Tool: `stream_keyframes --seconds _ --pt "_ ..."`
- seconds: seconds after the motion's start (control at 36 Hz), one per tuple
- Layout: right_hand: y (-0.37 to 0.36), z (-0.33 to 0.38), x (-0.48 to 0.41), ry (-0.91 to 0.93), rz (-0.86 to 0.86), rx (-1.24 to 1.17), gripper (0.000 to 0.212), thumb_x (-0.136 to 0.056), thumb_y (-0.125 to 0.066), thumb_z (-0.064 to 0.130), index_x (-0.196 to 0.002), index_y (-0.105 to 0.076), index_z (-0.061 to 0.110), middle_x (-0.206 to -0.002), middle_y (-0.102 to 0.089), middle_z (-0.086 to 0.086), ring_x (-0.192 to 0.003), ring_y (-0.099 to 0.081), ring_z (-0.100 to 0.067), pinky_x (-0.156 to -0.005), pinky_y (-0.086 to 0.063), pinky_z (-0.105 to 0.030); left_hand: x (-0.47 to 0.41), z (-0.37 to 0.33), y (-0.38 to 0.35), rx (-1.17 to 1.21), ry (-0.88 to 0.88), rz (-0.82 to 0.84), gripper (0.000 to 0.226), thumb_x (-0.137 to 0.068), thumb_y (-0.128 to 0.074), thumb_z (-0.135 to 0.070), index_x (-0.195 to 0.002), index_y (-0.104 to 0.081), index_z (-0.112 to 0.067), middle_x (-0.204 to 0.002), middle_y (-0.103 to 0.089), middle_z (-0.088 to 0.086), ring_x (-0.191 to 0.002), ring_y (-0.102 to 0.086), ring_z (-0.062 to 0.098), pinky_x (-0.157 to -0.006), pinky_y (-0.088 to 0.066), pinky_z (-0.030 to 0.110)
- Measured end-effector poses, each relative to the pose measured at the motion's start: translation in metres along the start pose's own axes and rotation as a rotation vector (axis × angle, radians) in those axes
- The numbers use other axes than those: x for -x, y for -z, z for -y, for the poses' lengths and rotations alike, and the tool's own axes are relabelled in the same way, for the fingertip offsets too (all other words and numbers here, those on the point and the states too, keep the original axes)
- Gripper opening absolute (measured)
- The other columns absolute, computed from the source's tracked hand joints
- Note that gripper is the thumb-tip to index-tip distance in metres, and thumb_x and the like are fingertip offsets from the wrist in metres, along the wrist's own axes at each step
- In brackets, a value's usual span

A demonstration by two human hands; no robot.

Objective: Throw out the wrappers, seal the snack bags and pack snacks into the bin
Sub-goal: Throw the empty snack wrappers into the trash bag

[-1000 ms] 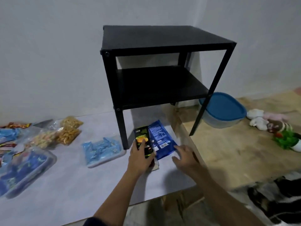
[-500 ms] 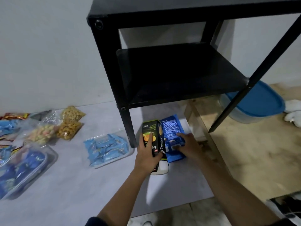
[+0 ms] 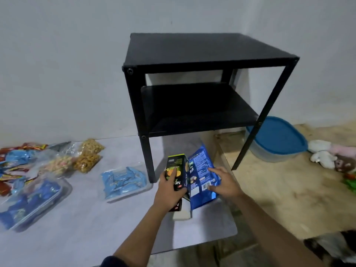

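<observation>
My left hand (image 3: 169, 191) grips a black and green snack box (image 3: 177, 170) with an orange picture, held upright just in front of the black shelf's leg. Next to it on the right is a blue snack bag (image 3: 202, 174), lifted at its far end, and my right hand (image 3: 223, 182) holds it with spread fingers over its front. A white object (image 3: 182, 213) lies under the box on the grey mat (image 3: 96, 218). A clear tray of light blue packets (image 3: 123, 181) lies left of the box.
A black two-tier shelf (image 3: 202, 54) stands against the wall. A blue-lidded container (image 3: 277, 139) sits on the wooden floor to its right, with plush toys (image 3: 327, 157) beyond. Bags of yellow snacks (image 3: 88, 157), a clear tray of dark blue packets (image 3: 28, 203) and red wrappers (image 3: 11, 178) lie far left.
The view pulled back and up from the shelf. My right hand moved onto the blue bag and its far end has risen. My left hand kept hold of the box.
</observation>
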State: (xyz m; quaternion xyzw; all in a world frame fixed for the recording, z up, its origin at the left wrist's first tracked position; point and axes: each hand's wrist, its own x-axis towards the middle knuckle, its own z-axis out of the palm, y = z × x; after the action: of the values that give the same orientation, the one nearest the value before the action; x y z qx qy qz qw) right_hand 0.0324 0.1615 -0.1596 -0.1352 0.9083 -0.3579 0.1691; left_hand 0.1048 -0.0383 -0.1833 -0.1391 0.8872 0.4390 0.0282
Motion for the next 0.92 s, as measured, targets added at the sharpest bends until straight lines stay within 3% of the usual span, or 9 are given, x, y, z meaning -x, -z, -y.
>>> stream_keyframes --seconds 0.28,0.36,0.44,0.58,0.64,0.72,0.83,0.92 --pt "0.064 0.026 0.051 0.236 0.077 0.118 0.069 -0.076 -0.075 0.016 -0.137 -0.043 0.021 -0.120 -0.035 0.009 -0.121 -0.041 -0.015 -0.104 -0.032 -0.023 0.089 -0.040 0.000 0.178 0.035 -0.232 0.079 -0.079 -0.070 -0.023 -0.145 -0.026 -0.021 -0.148 -0.015 0.004 -0.125 -0.043 0.019 -0.101 -0.036 0.023" --pt "0.063 0.037 0.064 0.311 0.125 0.185 0.069 -0.078 -0.073 0.020 -0.140 -0.040 0.022 -0.125 -0.035 0.006 -0.117 -0.041 -0.012 -0.096 -0.031 -0.017 0.116 -0.036 -0.004 0.243 0.054 -0.278 0.080 -0.077 -0.072 -0.023 -0.144 -0.028 -0.022 -0.146 -0.019 0.001 -0.120 -0.045 0.015 -0.103 -0.039 0.026" --pt "0.056 0.056 0.076 0.389 0.177 0.244 0.071 -0.079 -0.072 0.020 -0.141 -0.038 0.021 -0.136 -0.035 0.000 -0.119 -0.041 -0.014 -0.094 -0.028 -0.016 0.146 -0.029 -0.001 0.270 0.087 -0.322 0.079 -0.078 -0.071 -0.021 -0.144 -0.028 -0.021 -0.136 -0.025 0.000 -0.112 -0.046 0.011 -0.095 -0.038 0.018" --pt "0.015 0.102 0.095 0.530 0.299 0.280 0.071 -0.080 -0.071 0.019 -0.142 -0.037 0.020 -0.130 -0.037 0.003 -0.113 -0.040 -0.009 -0.096 -0.032 -0.017 0.205 0.003 0.026 0.280 0.202 -0.460 0.079 -0.078 -0.070 -0.022 -0.144 -0.027 -0.022 -0.140 -0.024 0.004 -0.104 -0.046 0.010 -0.090 -0.042 0.019" --pt "-0.008 0.124 0.103 0.581 0.351 0.274 0.070 -0.080 -0.070 0.018 -0.141 -0.037 0.019 -0.120 -0.035 0.009 -0.109 -0.042 -0.009 -0.090 -0.040 -0.014 0.231 0.018 0.040 0.279 0.261 -0.538 0.079 -0.078 -0.070 -0.022 -0.145 -0.027 -0.022 -0.141 -0.022 0.004 -0.103 -0.045 0.010 -0.085 -0.043 0.017" --pt "-0.046 0.161 0.115 0.668 0.428 0.283 0.068 -0.081 -0.069 0.019 -0.141 -0.037 0.021 -0.123 -0.036 0.008 -0.108 -0.042 -0.009 -0.083 -0.036 -0.007 0.273 0.046 0.064 0.259 0.350 -0.640 0.079 -0.077 -0.071 -0.021 -0.144 -0.028 -0.021 -0.143 -0.022 0.007 -0.112 -0.041 0.014 -0.089 -0.039 0.017" --pt "-0.103 0.213 0.136 0.798 0.524 0.312 0.065 -0.081 -0.068 0.020 -0.139 -0.039 0.018 -0.121 -0.037 0.004 -0.109 -0.041 -0.009 -0.090 -0.035 -0.019 0.332 0.085 0.096 0.266 0.462 -0.777 0.079 -0.076 -0.071 -0.019 -0.144 -0.030 -0.021 -0.144 -0.022 0.009 -0.120 -0.041 0.019 -0.093 -0.034 0.017" --pt "-0.156 0.259 0.155 0.888 0.587 0.306 0.065 -0.080 -0.069 0.020 -0.139 -0.041 0.016 -0.115 -0.035 0.006 -0.106 -0.041 -0.009 -0.089 -0.037 -0.020 0.384 0.112 0.127 0.285 0.546 -0.873 0.082 -0.074 -0.072 -0.019 -0.144 -0.030 -0.022 -0.140 -0.024 0.010 -0.116 -0.045 0.020 -0.098 -0.041 0.025"
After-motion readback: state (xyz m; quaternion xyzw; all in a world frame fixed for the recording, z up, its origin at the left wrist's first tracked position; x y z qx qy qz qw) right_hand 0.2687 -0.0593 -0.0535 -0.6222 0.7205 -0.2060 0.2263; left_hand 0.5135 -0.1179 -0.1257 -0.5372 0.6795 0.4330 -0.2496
